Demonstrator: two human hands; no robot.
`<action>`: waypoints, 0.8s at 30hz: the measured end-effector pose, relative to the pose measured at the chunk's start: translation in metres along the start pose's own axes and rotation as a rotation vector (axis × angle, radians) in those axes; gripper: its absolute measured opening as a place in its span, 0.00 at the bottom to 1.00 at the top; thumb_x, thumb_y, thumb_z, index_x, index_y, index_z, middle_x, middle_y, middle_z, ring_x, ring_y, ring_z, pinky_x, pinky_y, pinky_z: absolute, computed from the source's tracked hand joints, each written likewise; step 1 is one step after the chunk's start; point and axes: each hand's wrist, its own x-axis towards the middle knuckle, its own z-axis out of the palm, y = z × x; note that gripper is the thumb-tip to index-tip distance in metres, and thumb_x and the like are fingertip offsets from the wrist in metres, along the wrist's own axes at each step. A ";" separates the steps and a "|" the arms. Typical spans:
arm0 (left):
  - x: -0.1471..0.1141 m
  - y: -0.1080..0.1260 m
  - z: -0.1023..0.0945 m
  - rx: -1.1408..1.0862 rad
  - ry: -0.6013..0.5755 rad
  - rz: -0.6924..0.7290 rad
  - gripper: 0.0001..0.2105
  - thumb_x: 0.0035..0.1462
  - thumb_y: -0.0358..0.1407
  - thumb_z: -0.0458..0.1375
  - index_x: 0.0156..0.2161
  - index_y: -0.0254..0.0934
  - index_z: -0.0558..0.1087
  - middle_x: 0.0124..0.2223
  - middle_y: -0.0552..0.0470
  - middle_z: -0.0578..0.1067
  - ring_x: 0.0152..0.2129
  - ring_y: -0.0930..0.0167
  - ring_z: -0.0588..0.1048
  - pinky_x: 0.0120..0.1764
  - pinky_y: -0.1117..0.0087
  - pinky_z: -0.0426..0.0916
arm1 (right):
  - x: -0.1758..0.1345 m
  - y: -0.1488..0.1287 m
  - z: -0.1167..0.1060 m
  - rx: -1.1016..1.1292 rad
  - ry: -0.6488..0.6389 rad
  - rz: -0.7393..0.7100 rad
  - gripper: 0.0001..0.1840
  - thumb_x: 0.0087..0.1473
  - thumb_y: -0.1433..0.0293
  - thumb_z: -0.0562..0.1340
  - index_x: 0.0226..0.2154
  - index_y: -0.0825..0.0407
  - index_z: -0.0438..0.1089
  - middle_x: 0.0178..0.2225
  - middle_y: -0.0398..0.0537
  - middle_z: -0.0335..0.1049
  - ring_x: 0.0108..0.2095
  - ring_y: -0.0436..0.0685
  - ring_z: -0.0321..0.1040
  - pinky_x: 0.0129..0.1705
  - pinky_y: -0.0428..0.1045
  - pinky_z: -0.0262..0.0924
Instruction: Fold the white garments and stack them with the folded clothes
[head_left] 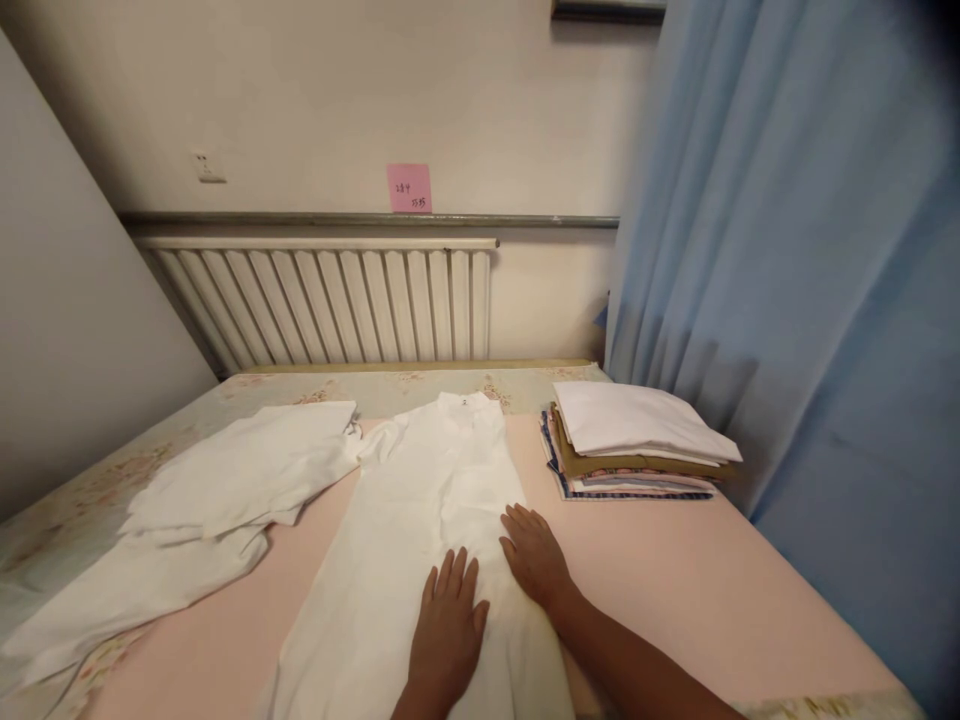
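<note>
A white short-sleeved garment with a collar lies spread along the middle of the bed, its collar toward the wall. My left hand rests flat on its front, fingers stretched out and pointing away from me. At the garment's right edge, my right hand lies palm down with its fingers extended toward the upper left. Neither hand grips anything. The garment's near end runs out of view at the bottom. Its left sleeve touches or nearly touches a loose pile of white clothes.
A stack of folded clothes, white on top, sits on the right of the pink sheet. A blue curtain hangs along the right side. Behind the bed are a white radiator and a wall with a pink note.
</note>
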 end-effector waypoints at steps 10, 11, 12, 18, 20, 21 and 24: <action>0.000 0.000 0.000 0.003 0.007 0.000 0.23 0.64 0.40 0.45 0.63 0.41 0.59 0.65 0.49 0.59 0.62 0.63 0.56 0.60 0.54 0.56 | 0.000 -0.001 -0.002 -0.007 0.005 -0.008 0.18 0.60 0.70 0.55 0.52 0.52 0.67 0.56 0.52 0.66 0.59 0.61 0.58 0.61 0.59 0.49; 0.000 0.000 0.000 -0.001 0.008 -0.001 0.23 0.64 0.40 0.45 0.63 0.41 0.58 0.65 0.49 0.59 0.63 0.63 0.56 0.60 0.54 0.56 | 0.000 0.000 -0.002 -0.009 0.005 -0.007 0.18 0.60 0.70 0.55 0.52 0.52 0.67 0.56 0.52 0.66 0.59 0.60 0.58 0.60 0.59 0.49; 0.000 0.000 0.001 -0.006 0.011 -0.004 0.23 0.64 0.40 0.45 0.63 0.41 0.58 0.65 0.50 0.59 0.63 0.63 0.55 0.60 0.54 0.56 | 0.000 0.000 -0.001 -0.011 0.005 -0.007 0.18 0.60 0.70 0.55 0.52 0.52 0.67 0.56 0.52 0.66 0.59 0.60 0.58 0.60 0.59 0.49; -0.001 0.000 0.002 -0.020 0.029 -0.003 0.23 0.63 0.39 0.45 0.63 0.42 0.58 0.66 0.50 0.59 0.63 0.63 0.55 0.60 0.54 0.55 | 0.000 0.000 0.000 -0.015 0.015 -0.017 0.18 0.60 0.70 0.54 0.52 0.51 0.67 0.56 0.52 0.66 0.59 0.60 0.57 0.61 0.59 0.49; -0.001 0.000 0.001 -0.020 0.016 -0.007 0.23 0.64 0.39 0.45 0.63 0.42 0.58 0.66 0.50 0.59 0.63 0.63 0.55 0.60 0.54 0.55 | 0.000 0.000 -0.001 -0.009 0.015 -0.016 0.18 0.60 0.70 0.54 0.52 0.51 0.67 0.55 0.52 0.66 0.59 0.60 0.58 0.61 0.59 0.49; -0.001 0.000 0.000 -0.023 0.009 -0.009 0.23 0.64 0.39 0.44 0.63 0.41 0.58 0.66 0.50 0.58 0.63 0.63 0.55 0.60 0.54 0.55 | 0.000 0.000 -0.001 -0.006 0.015 -0.016 0.18 0.60 0.70 0.54 0.52 0.51 0.67 0.55 0.52 0.66 0.59 0.60 0.58 0.61 0.59 0.49; -0.001 0.000 -0.001 -0.031 -0.004 -0.011 0.23 0.64 0.39 0.44 0.63 0.41 0.58 0.66 0.49 0.58 0.63 0.62 0.54 0.61 0.53 0.54 | 0.000 -0.001 -0.001 -0.004 0.017 -0.009 0.18 0.60 0.70 0.54 0.52 0.51 0.67 0.56 0.52 0.66 0.59 0.60 0.58 0.60 0.59 0.50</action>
